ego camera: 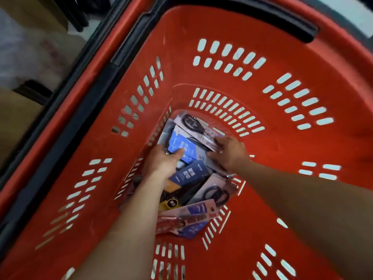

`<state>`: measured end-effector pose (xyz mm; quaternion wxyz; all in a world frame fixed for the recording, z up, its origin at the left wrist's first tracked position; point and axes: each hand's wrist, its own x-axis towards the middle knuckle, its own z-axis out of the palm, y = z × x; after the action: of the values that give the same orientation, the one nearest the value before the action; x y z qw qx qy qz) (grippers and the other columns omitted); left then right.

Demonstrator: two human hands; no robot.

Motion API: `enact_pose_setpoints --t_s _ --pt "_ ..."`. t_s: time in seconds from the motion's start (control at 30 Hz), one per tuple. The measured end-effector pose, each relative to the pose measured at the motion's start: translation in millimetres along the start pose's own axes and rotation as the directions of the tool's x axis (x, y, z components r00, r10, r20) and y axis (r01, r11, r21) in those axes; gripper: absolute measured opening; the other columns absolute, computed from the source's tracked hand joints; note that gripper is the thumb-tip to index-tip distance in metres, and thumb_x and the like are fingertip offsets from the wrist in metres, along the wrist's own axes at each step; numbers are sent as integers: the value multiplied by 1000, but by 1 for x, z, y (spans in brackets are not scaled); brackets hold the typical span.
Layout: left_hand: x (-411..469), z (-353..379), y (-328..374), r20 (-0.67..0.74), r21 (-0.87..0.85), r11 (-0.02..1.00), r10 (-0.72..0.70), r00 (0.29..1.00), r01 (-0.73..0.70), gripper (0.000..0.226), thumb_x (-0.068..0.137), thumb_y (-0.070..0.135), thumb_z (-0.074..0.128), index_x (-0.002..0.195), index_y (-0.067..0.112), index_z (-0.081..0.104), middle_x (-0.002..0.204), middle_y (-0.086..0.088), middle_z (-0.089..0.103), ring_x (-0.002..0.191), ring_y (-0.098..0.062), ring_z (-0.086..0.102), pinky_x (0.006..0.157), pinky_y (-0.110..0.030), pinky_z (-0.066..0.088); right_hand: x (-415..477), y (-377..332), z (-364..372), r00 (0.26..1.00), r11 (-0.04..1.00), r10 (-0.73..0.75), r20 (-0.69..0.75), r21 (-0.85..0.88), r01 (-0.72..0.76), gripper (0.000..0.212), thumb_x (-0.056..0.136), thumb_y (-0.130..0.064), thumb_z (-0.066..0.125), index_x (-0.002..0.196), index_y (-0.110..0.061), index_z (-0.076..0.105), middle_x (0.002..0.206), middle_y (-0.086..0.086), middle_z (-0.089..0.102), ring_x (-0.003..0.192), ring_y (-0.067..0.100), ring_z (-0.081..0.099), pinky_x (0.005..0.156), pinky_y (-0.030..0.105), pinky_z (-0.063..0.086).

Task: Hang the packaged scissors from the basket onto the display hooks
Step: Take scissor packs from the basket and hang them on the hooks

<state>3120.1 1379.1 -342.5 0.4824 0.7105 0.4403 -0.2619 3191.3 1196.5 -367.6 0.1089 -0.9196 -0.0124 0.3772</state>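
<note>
Both my arms reach down into a deep red plastic basket (262, 158). Several packaged scissors lie in a pile on its bottom. My left hand (161, 160) grips a blue-labelled pack (181, 147) with the thumb on its card. My right hand (230, 151) pinches the edge of a grey pack with black-handled scissors (193, 123) at the far end of the pile. Nearer me lie a dark blue pack (189, 174), another black-handled scissors pack (217, 194) and a red-handled pack (187, 219). No display hooks are in view.
The basket has slotted walls and a black handle (252, 15) folded along its far rim. Cardboard boxes (16, 118) and dark objects stand on the floor to the left, outside the basket.
</note>
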Motion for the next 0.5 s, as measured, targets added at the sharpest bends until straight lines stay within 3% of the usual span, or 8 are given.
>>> enact_pose_setpoints --t_s 0.1,0.17,0.23,0.37,0.5 --pt "-20 -2 12 -17 -15 999 38 999 -38 33 82 39 74 107 20 65 106 4 68 95 -21 65 91 -39 53 -11 -3 -15 999 999 -17 -40 -51 15 28 97 -38 51 112 -19 65 107 12 69 94 33 64 71 31 45" --pt "-38 -5 21 -16 103 990 99 995 -97 48 83 42 72 125 22 60 125 -2 65 111 -26 62 96 -40 50 -22 -7 -29 997 998 38 -60 -44 -40 29 101 -31 43 107 -15 67 93 14 70 78 32 66 65 29 41" --pt "-63 -13 26 -32 178 972 163 986 -155 52 82 45 71 128 26 58 128 -2 64 116 -28 60 96 -41 49 -30 -10 -46 996 998 52 -70 -42 -55 27 99 -26 44 105 -12 67 99 17 70 85 34 66 66 29 41" --pt "-124 -24 23 -53 121 966 235 971 -227 29 81 43 74 106 34 62 96 12 69 94 -20 67 82 -40 54 -61 -21 -83 999 998 14 -50 -61 -17 26 96 -24 43 103 -11 64 102 17 69 87 36 64 65 33 44" --pt "-182 -39 29 -79 135 926 365 928 -353 38 80 44 75 116 41 62 96 20 60 93 -11 62 77 -31 54 -110 -32 -121 996 992 -73 -45 -111 67 18 96 -22 46 86 -14 58 92 14 69 82 36 64 63 34 46"
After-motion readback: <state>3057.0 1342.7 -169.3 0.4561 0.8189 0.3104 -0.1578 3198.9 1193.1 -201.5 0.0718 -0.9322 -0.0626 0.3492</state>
